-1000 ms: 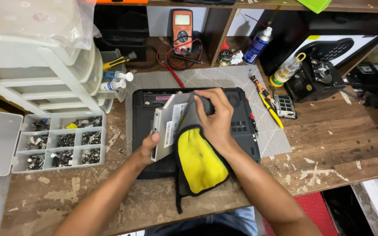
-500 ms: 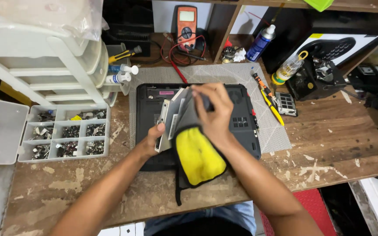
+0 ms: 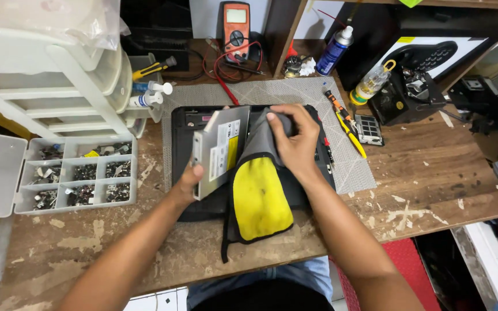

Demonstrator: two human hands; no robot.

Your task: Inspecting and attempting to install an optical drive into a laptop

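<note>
Left hand [image 3: 187, 179] gripping a tilted optical drive [image 3: 219, 150], right hand [image 3: 295, 138] pressing a grey-and-yellow cloth [image 3: 259, 190] against it.

A white plastic rack [image 3: 36, 86] is seen at the upper left of the frame, and a clear parts box [image 3: 76, 175] with small metal pieces is set below it on the wooden bench [image 3: 433, 178]. An orange multimeter [image 3: 236, 29] with red leads is placed at the top centre. A blue spray can [image 3: 335, 50] and a small clear bottle [image 3: 371, 84] are stood at the upper right, beside a black box [image 3: 407, 95]. A grey mat [image 3: 295, 92] is spread mid-frame, with a yellow-handled tool [image 3: 350, 132] laid on its right edge.
</note>
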